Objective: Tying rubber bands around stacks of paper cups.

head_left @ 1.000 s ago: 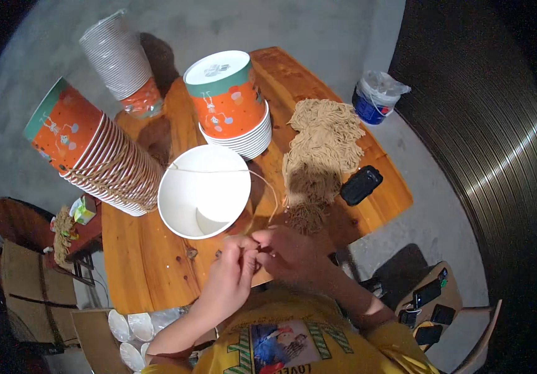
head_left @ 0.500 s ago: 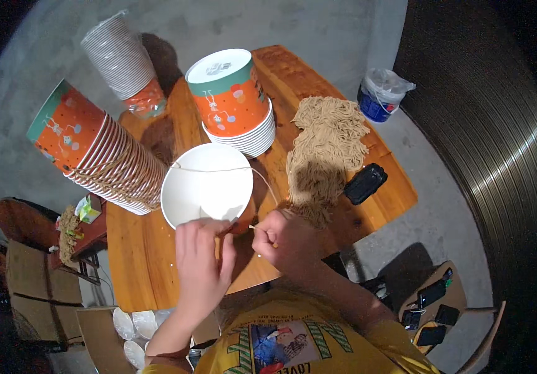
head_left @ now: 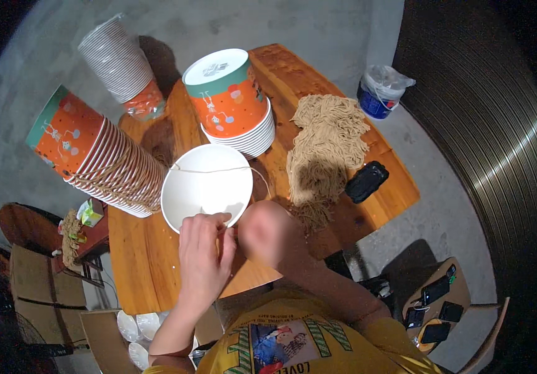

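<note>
White bucket (head_left: 200, 177) sits at 11 o'clock from the hands, string (head_left: 218, 169) across its mouth. Left hand's (head_left: 205, 252) fingers bend over its rim, can't tell if gripping; right hand's (head_left: 267, 234) too blurry. Table (head_left: 150, 268) edge at 6, wood at 8.

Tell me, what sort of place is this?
Probably a small workshop or a makeshift craft room, though I can't be sure. The clues are the stacks of patterned tubs, an open white tub and a heap of tan string.
</note>
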Tool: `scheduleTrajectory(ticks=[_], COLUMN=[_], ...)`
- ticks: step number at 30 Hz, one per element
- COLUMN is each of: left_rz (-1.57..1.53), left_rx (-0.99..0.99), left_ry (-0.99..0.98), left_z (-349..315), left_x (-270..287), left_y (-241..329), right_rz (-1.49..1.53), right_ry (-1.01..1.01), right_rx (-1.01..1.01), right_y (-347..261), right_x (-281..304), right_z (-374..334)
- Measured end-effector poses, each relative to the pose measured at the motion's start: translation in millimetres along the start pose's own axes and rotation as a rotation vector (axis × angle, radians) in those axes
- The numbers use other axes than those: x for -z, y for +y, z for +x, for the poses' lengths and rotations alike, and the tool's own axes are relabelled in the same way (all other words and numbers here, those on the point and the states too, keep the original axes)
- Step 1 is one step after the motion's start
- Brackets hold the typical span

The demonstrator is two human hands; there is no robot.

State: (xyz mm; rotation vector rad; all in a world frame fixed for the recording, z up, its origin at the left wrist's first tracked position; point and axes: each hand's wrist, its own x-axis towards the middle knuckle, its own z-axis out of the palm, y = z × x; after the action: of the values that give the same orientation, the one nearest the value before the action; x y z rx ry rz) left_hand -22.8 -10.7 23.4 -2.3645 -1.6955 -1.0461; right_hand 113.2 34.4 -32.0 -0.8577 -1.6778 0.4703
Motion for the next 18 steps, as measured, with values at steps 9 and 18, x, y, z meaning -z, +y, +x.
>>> scheduleTrajectory(ticks=[9, 18], left_rz=[-0.059, -0.507], left_rx=[0.019, 0.301], left_ry=[-0.023, -0.659], left_z=[4.6, 52.6], left_x=[5.0, 18.9], left_y=[-1.1, -37.7], right_rz=[-0.024, -0.102], right_ry=[0.029, -0.028], right_rx=[-0.010, -0.057], right_y=[0.3, -4.9], right_x=[-5.2, -3.8], right_z=[3.3, 2.9])
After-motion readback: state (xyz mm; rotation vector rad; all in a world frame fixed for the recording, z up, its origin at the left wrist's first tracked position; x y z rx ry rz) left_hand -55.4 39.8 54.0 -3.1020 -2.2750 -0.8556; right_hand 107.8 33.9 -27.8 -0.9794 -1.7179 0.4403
